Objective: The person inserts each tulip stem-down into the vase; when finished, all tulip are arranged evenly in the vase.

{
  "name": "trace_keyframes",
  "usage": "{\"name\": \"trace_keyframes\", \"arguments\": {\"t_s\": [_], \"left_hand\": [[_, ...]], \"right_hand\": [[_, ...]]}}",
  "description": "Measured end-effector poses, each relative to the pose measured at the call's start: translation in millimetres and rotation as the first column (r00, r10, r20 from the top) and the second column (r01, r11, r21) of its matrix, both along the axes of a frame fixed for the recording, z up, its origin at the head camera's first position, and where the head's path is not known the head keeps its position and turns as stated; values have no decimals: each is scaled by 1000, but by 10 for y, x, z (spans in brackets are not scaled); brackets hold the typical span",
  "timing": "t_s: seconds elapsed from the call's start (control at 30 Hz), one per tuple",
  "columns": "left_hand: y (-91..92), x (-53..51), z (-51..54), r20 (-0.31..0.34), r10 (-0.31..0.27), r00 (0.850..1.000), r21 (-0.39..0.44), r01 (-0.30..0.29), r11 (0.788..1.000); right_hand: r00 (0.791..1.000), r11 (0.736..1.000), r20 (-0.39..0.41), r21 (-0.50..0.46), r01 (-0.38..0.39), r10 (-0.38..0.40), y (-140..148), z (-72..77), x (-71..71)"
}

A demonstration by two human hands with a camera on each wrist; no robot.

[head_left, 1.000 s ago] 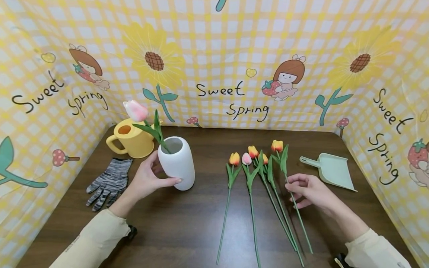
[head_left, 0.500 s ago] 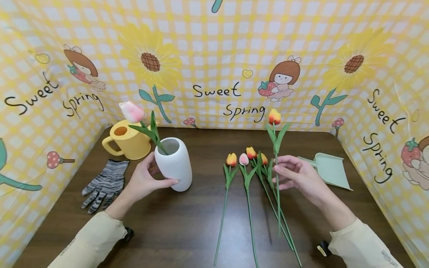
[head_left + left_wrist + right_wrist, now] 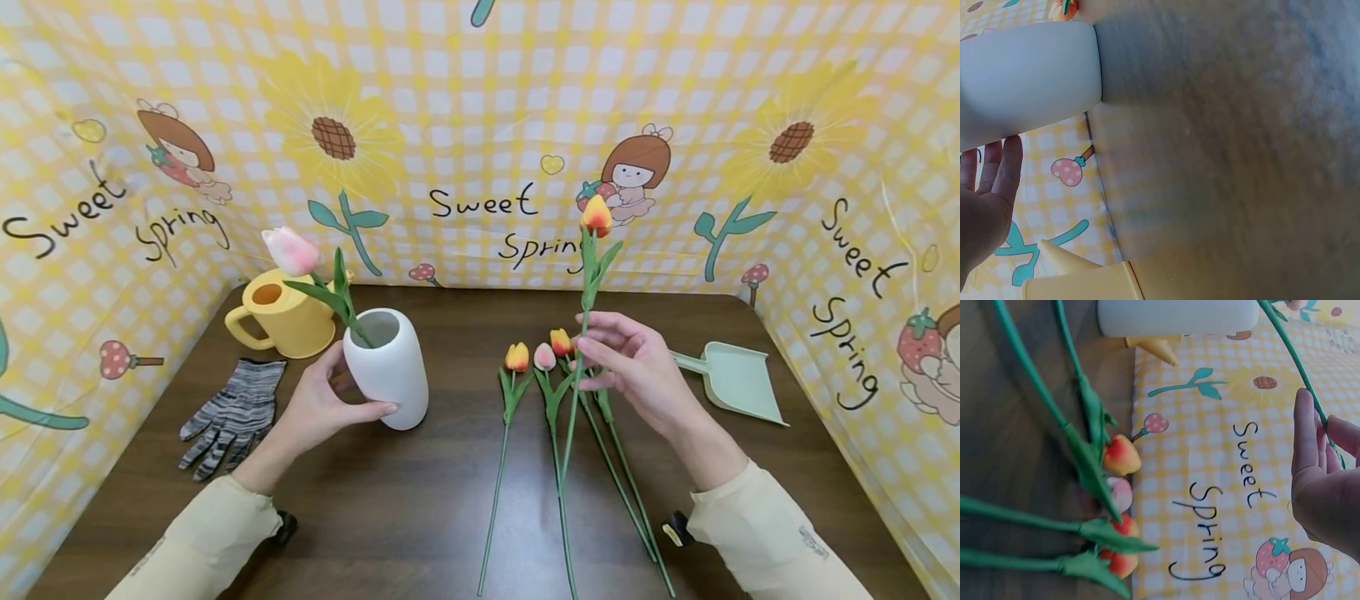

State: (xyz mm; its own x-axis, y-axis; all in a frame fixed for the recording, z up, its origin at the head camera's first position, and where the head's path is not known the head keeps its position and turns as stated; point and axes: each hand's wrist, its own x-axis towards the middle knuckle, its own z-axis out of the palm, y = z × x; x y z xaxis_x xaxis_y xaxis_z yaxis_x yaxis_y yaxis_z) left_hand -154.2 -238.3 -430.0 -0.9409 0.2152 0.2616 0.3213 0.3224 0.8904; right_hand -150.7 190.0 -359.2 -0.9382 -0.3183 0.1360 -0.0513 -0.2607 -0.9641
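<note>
My left hand [image 3: 322, 408] grips the white vase [image 3: 393, 371] around its left side and front; the vase leans slightly. A pink-and-white tulip [image 3: 291, 252] stands in it, leaning left. My right hand [image 3: 637, 367] pinches the green stem of an orange-yellow tulip [image 3: 597, 217], held upright above the others. In the right wrist view the fingers of my right hand [image 3: 1329, 469] hold that stem [image 3: 1291, 350]. Several tulips lie on the table, among them a yellow-orange one [image 3: 517, 357] and a pink one [image 3: 545, 357]. The left wrist view shows the vase [image 3: 1029, 75] beside my left fingers [image 3: 1007, 169].
A yellow watering can [image 3: 296, 321] stands behind my left hand, with a grey striped glove [image 3: 232, 412] in front of it. At the right lies a pale green dustpan [image 3: 742, 379]. Checked cloth [image 3: 480, 108] walls the brown table [image 3: 420, 517] at the back and sides.
My right hand has lifted the orange-yellow tulip off the table and moved it left and up. My left hand keeps its hold on the vase.
</note>
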Motion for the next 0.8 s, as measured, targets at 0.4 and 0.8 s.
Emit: {"name": "trace_keyframes", "arguments": {"t_s": [0.4, 0.8], "left_hand": [[-64, 40, 37, -4, 8, 1000, -7, -8, 1000], [-12, 3, 12, 18, 6, 1000, -6, -6, 1000]], "right_hand": [[996, 999, -88, -26, -26, 24, -418, 256, -54], [982, 996, -176, -36, -78, 70, -811, 439, -93]]}}
